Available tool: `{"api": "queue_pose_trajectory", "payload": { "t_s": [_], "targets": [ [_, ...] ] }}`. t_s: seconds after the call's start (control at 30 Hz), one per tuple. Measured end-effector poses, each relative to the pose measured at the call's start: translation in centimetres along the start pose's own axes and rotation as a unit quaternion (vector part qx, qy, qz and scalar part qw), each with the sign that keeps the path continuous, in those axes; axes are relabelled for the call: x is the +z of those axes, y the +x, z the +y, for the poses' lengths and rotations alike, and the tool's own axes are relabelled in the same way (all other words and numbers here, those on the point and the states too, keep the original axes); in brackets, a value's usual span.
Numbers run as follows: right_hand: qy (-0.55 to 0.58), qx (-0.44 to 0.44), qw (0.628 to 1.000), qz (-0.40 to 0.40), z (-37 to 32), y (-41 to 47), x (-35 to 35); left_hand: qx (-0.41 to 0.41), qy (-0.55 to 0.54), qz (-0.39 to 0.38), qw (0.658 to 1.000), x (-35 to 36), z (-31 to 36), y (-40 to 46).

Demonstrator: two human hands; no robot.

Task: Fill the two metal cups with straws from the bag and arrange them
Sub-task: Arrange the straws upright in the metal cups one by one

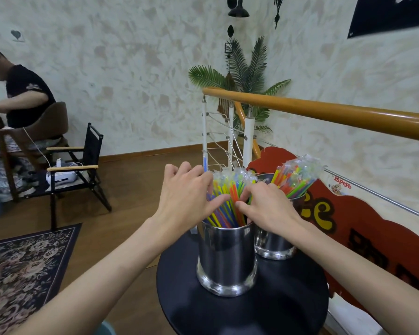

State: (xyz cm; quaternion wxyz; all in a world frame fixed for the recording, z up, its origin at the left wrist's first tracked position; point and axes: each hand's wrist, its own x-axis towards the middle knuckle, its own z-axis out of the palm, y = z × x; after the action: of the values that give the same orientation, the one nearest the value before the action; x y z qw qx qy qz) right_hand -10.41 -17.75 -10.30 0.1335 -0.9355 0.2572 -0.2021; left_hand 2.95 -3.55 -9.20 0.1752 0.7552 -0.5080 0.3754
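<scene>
Risk: near cup [226, 257] could tip (my guess) if both hands push the tall, splayed bundle sideways; it stands close to the near edge of the small black table [288, 298].
Spill: loose straws [224, 201] could slide over the rim as the fingers spread them.
Left hand [184, 197]: centre of frame, fingers half curled round the left side of the bundle, thumb pressing in.
Right hand [266, 206]: just right of it, fingertips pinching into the straws.
Near cup: lower centre, packed with wrapped coloured straws.
Far cup [273, 245]: behind and right, touching or nearly so, holding its own leaning bunch [295, 180].
Bag: not visible.
</scene>
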Motion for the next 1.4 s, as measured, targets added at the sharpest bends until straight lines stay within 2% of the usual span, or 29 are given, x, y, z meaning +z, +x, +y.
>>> {"api": "queue_pose_trajectory", "payload": {
  "t_s": [0.13,0.37,0.53,0.87,1.0,1.13,1.23,1.33,1.4],
  "targets": [
    [-0.007,0.013,1.0,0.001,-0.6,-0.2,-0.4,-0.019,0.033,-0.036,0.999,0.6,0.9,0.6],
    [-0.075,0.043,0.996,0.015,-1.5,-0.2,-0.4,-0.011,0.003,-0.041,0.999,1.0,0.9,0.8],
    [-0.011,0.052,0.998,-0.017,-0.8,0.1,-0.6,-0.004,-0.011,-0.067,0.998,0.2,0.4,0.8],
    [0.072,0.026,0.997,-0.031,-0.3,-0.5,-1.1,-0.045,-0.105,-0.147,0.982,-1.1,0.1,0.7],
    [0.12,-0.002,0.993,-0.017,-0.5,-0.8,-1.8,-0.061,-0.184,-0.113,0.974,-1.7,-0.3,0.7],
    [0.157,-0.037,0.986,0.047,-0.8,-1.0,-2.5,-0.072,-0.241,-0.073,0.965,-2.2,0.0,1.0],
    [0.138,-0.054,0.988,0.053,-1.2,-1.0,-1.9,-0.063,-0.256,-0.092,0.96,-2.2,0.5,1.1],
    [0.089,-0.058,0.994,0.021,-1.3,-1.0,-1.0,-0.061,-0.27,-0.136,0.951,-2.3,1.0,0.7],
    [0.075,-0.056,0.996,0.005,-1.2,-1.0,-0.7,-0.053,-0.286,-0.139,0.947,-2.4,1.0,0.3]
  ]
}}
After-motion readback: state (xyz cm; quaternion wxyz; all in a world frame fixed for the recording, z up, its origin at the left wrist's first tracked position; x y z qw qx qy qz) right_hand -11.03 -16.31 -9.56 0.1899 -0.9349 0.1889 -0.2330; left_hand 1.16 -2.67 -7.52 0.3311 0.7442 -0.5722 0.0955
